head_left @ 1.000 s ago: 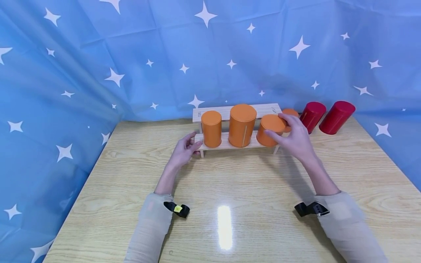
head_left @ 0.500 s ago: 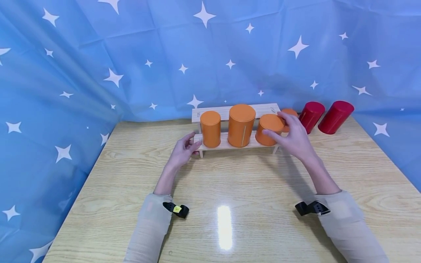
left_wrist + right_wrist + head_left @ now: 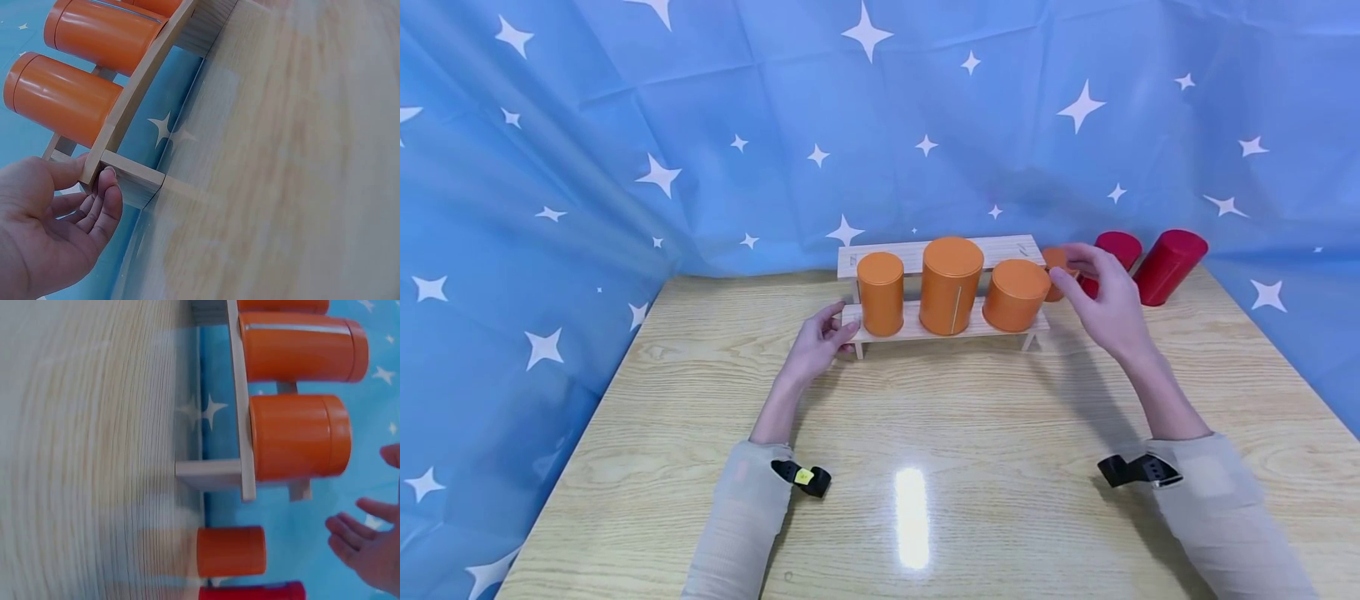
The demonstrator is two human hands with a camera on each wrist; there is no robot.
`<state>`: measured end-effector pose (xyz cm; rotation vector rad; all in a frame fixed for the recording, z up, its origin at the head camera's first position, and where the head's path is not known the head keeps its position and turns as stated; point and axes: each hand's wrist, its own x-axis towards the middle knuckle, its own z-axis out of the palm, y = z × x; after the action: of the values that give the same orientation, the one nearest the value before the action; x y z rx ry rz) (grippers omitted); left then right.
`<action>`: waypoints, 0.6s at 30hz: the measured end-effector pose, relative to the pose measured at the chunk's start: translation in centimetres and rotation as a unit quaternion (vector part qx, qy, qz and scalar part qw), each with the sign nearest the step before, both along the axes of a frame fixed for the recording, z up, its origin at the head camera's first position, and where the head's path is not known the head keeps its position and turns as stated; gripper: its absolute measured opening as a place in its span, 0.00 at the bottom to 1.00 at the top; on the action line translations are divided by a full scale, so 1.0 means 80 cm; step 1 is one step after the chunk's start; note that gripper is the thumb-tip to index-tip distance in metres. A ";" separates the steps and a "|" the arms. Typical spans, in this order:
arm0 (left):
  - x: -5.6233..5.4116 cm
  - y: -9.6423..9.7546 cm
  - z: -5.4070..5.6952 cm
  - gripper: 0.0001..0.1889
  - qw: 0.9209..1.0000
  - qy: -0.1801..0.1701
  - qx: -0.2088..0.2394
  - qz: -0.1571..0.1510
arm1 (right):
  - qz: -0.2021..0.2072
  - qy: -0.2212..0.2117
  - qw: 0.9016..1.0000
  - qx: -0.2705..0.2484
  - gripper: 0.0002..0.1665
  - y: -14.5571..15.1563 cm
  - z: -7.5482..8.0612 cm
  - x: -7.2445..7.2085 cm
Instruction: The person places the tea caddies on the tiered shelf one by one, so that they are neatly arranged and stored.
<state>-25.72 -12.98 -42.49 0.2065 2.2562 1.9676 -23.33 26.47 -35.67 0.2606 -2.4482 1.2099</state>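
Note:
A two-tier wooden rack (image 3: 1003, 247) stands at the back of the table. On its lower shelf are a slim orange canister (image 3: 881, 296), a tall one (image 3: 951, 287) and a short, wide orange canister (image 3: 1017, 297). My left hand (image 3: 816, 343) pinches the shelf's left end; in the left wrist view, thumb and fingers grip the board (image 3: 128, 112). My right hand (image 3: 1107, 307) is off the rack's right end, fingers spread, overlapping a small orange canister (image 3: 1056, 260) in the head view. In the right wrist view this hand (image 3: 373, 540) holds nothing, apart from the small canister (image 3: 231, 552).
Two red canisters stand behind and right of my right hand, one (image 3: 1118, 243) partly hidden by it, the other (image 3: 1172, 265) farther right. A blue star-patterned curtain (image 3: 775, 192) hangs behind the wooden table (image 3: 700, 400).
My right hand has come away from the short, wide canister and moved right, toward the small orange canister. That wide canister stays on the shelf. My left hand has not visibly moved.

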 end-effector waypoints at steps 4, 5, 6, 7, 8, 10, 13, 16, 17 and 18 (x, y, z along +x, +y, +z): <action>-0.001 0.000 -0.001 0.35 1.000 -0.003 0.002 0.000 | -0.018 -0.005 1.000 0.005 0.31 0.016 -0.002 -0.004; 0.000 0.000 -0.001 0.35 1.000 -0.005 0.002 0.001 | -0.024 -0.006 1.000 0.006 0.31 0.020 -0.002 -0.005; 0.000 0.000 -0.001 0.35 1.000 -0.007 0.003 0.002 | -0.031 -0.008 0.999 0.006 0.32 0.024 -0.003 -0.006; 0.000 0.000 -0.001 0.35 1.000 -0.008 0.003 0.002 | -0.039 -0.009 0.999 0.008 0.31 0.029 -0.003 -0.007; 0.000 0.000 -0.001 0.34 1.000 -0.009 0.002 0.003 | -0.047 -0.008 0.999 0.007 0.31 0.033 -0.003 -0.009; 0.000 0.000 0.000 0.34 1.000 -0.006 0.000 0.003 | -0.062 -0.006 0.998 0.009 0.31 0.042 -0.003 -0.011; 0.000 0.001 0.000 0.34 1.000 -0.002 -0.003 0.004 | -0.080 -0.004 0.997 0.013 0.32 0.054 -0.002 -0.014; -0.001 0.001 -0.001 0.34 1.000 0.000 -0.002 0.004 | -0.096 -0.002 0.995 0.021 0.33 0.070 0.000 -0.017; -0.001 0.001 -0.001 0.34 1.000 -0.001 -0.001 0.004 | -0.102 -0.003 0.994 0.025 0.33 0.076 0.000 -0.019; -0.001 0.001 -0.001 0.34 1.000 -0.001 -0.002 0.004 | -0.109 -0.003 0.994 0.027 0.34 0.081 0.000 -0.020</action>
<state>-25.80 -12.91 -42.57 0.1959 2.2633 1.9658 -24.96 32.98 -35.65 0.0020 -2.4429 1.0527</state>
